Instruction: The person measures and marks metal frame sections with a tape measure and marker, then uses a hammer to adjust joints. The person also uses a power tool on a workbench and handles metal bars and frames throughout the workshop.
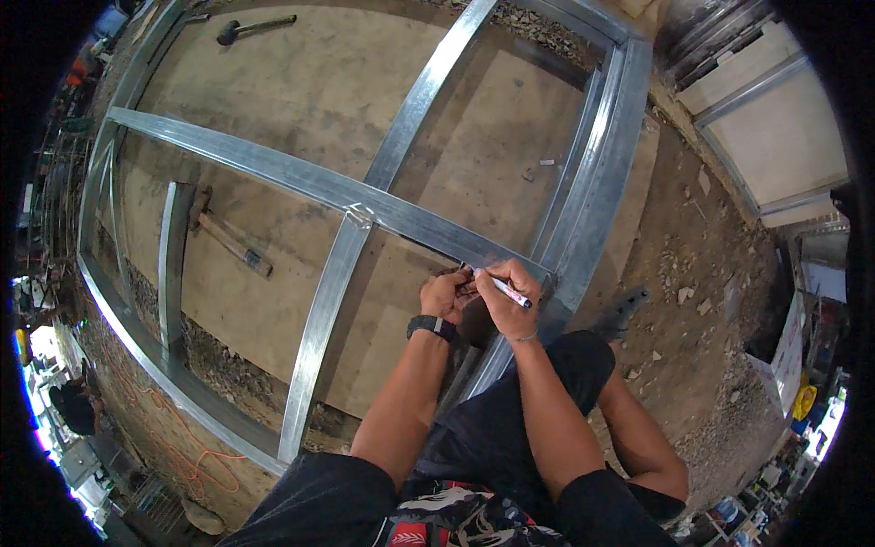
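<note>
My right hand [515,305] grips a white marker pen [504,290] with a dark end; its tip points toward the edge of a metal cross stud [428,230]. Close beside it, my left hand [442,296] is closed with its fingertips at the lower edge of that stud. Whatever the left fingers pinch is hidden. Both hands are near the joint where the cross stud meets the thick right side of the metal frame [592,182]. A dark watch [431,326] circles my left wrist.
More studs [328,319] divide the frame, which lies over brown boards [264,82]. A wooden-handled hammer [235,242] lies inside it, a black-headed mallet [255,29] farther off. An orange cord [196,465] runs at lower left. Pale panels [775,128] stand at right beyond stony dirt [684,264].
</note>
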The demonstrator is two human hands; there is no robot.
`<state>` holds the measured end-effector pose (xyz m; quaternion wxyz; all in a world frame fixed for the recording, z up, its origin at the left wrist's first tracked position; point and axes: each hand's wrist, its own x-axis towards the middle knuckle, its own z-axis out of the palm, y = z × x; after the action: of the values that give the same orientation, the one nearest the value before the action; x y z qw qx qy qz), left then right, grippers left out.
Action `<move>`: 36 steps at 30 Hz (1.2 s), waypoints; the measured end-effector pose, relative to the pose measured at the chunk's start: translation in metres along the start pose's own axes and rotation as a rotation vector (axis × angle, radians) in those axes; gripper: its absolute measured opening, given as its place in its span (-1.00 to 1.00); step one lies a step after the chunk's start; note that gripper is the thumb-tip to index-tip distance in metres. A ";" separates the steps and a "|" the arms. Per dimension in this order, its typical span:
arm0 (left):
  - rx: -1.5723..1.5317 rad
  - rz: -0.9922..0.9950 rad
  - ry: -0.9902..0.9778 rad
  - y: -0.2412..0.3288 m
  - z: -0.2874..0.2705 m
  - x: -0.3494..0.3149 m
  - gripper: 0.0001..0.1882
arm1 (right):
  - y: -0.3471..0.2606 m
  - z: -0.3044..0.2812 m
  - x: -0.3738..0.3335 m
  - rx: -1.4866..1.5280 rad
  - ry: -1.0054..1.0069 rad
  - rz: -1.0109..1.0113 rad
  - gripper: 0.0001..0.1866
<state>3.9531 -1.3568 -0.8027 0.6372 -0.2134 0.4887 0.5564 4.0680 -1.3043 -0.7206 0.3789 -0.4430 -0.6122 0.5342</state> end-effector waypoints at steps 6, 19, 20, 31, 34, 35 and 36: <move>0.009 0.031 0.033 0.000 0.002 -0.003 -0.83 | -0.002 -0.001 0.000 -0.069 -0.008 0.006 -0.83; 0.015 0.016 0.000 -0.001 -0.005 0.002 -0.89 | 0.002 0.003 0.001 -0.121 0.017 -0.021 -0.85; 0.023 0.012 0.000 0.000 -0.005 0.001 -0.89 | 0.001 0.003 0.001 -0.118 0.014 -0.017 -0.85; 0.002 0.047 0.067 0.001 0.006 -0.009 -0.87 | -0.003 0.002 0.001 -0.153 0.004 -0.047 -0.83; -0.005 0.038 0.079 0.003 0.008 -0.011 -0.86 | 0.001 0.001 0.001 -0.147 -0.002 -0.063 -0.83; -0.011 0.032 0.080 0.003 0.008 -0.011 -0.86 | 0.003 0.002 0.001 -0.150 -0.005 -0.073 -0.83; -0.011 0.030 0.085 0.004 0.009 -0.012 -0.86 | 0.003 0.001 0.001 -0.157 -0.007 -0.072 -0.83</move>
<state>3.9544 -1.3542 -0.7873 0.6064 -0.2330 0.5152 0.5591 4.0673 -1.3040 -0.7237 0.3598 -0.4473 -0.6690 0.4722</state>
